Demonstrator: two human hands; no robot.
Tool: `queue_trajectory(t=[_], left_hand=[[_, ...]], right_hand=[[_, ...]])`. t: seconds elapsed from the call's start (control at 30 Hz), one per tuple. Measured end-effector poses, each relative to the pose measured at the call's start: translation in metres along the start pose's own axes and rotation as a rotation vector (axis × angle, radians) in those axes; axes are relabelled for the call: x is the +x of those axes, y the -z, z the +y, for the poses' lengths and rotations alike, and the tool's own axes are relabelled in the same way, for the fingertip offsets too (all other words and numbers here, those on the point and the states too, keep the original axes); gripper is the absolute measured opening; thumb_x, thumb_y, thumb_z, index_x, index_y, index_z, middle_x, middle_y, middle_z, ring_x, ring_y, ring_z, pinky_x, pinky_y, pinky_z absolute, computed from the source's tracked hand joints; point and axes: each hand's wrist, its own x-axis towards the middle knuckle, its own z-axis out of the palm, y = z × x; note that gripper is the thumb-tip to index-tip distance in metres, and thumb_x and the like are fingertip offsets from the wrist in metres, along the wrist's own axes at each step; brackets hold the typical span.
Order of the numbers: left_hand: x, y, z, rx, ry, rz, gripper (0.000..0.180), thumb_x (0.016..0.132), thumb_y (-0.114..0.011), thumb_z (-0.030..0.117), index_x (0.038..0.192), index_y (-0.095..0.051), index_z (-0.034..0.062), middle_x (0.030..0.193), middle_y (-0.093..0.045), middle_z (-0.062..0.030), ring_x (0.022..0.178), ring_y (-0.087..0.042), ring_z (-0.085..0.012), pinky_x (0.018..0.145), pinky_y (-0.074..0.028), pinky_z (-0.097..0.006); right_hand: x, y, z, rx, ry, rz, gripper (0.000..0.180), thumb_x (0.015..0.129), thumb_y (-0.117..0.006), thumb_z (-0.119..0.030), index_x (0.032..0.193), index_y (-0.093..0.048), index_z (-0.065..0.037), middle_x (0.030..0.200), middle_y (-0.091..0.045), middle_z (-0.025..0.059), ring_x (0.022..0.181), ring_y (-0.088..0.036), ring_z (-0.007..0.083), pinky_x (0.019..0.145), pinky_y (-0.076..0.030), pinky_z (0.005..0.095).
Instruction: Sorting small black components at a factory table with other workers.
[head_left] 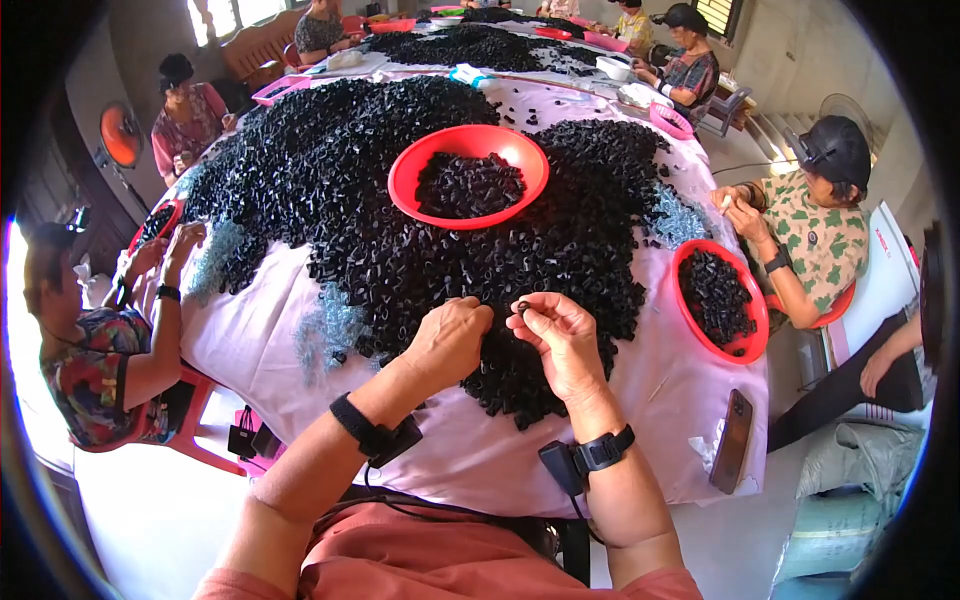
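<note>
My right hand (562, 345) pinches a small black ring-shaped piece (522, 307) between thumb and fingertips, just above the pile. Close to it on the left, my left hand (445, 340) is closed with its back up. Its fingertips are turned away, so anything in them is hidden. Beneath both hands spreads a large heap of small black ring-like parts (420, 255). A red plastic basin (517, 148) rests on the heap beyond my hands, partly filled with more black parts. Thin clear, bluish bits (335, 325) lie along the heap's near left edge.
A pale pink cloth (270, 320) covers the table. To the right are a red basin (757, 290) of black parts and a phone (732, 440) by crumpled tissue. Co-workers sit close at the left (100, 350) and right (820, 225), with several others farther back.
</note>
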Motion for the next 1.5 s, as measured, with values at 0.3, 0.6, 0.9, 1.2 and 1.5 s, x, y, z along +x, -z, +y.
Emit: queue_trajectory(t=[0.3, 0.6, 0.9, 1.2, 1.5], left_hand=[[-0.017, 0.032, -0.004, -0.118, 0.003, 0.096, 0.015, 0.075, -0.059, -0.003, 0.088, -0.066, 0.0025, 0.087, -0.064, -0.0148, 0.084, -0.065, -0.0358, 0.073, -0.052, -0.044], [-0.042, 0.041, -0.020, -0.282, -0.017, -0.044, 0.019, 0.077, -0.061, 0.000, 0.094, -0.069, 0.0007, 0.086, -0.066, -0.0119, 0.070, -0.066, -0.0225, 0.065, -0.053, -0.033], [-0.057, 0.047, -0.008, -0.279, -0.011, -0.087, 0.019, 0.077, -0.065, 0.004, 0.095, -0.070, 0.0008, 0.087, -0.067, -0.0108, 0.073, -0.066, -0.0225, 0.066, -0.053, -0.032], [-0.082, 0.076, -0.015, -0.222, 0.058, -0.086, 0.011, 0.082, -0.065, 0.008, 0.088, -0.071, 0.0018, 0.081, -0.068, -0.0112, 0.074, -0.067, -0.0254, 0.066, -0.053, -0.035], [-0.113, 0.070, -0.025, -0.117, 0.045, -0.178, 0.013, 0.077, -0.066, 0.006, 0.090, -0.071, 0.0044, 0.078, -0.064, -0.0108, 0.071, -0.065, -0.0274, 0.064, -0.052, -0.038]], right_hand=[[-0.002, -0.002, -0.001, 0.021, -0.007, 0.001, 0.014, 0.091, -0.064, 0.000, 0.104, -0.067, -0.003, 0.097, -0.069, 0.0055, 0.086, -0.069, 0.0145, 0.077, -0.058, 0.0255], [-0.001, 0.000, 0.000, 0.002, 0.001, -0.002, 0.014, 0.091, -0.065, -0.001, 0.104, -0.067, -0.003, 0.096, -0.070, 0.0055, 0.086, -0.069, 0.0145, 0.077, -0.058, 0.0251], [-0.001, 0.000, 0.000, 0.010, 0.008, -0.011, 0.014, 0.090, -0.065, -0.001, 0.104, -0.068, -0.003, 0.095, -0.070, 0.0054, 0.085, -0.069, 0.0146, 0.076, -0.058, 0.0253], [-0.002, -0.001, 0.000, 0.011, -0.005, -0.006, 0.014, 0.090, -0.064, 0.000, 0.103, -0.068, -0.003, 0.095, -0.070, 0.0055, 0.084, -0.069, 0.0142, 0.076, -0.058, 0.0248], [-0.002, -0.001, 0.001, -0.015, -0.015, 0.005, 0.013, 0.091, -0.064, 0.000, 0.103, -0.067, -0.003, 0.095, -0.070, 0.0055, 0.084, -0.069, 0.0142, 0.076, -0.058, 0.0250]])
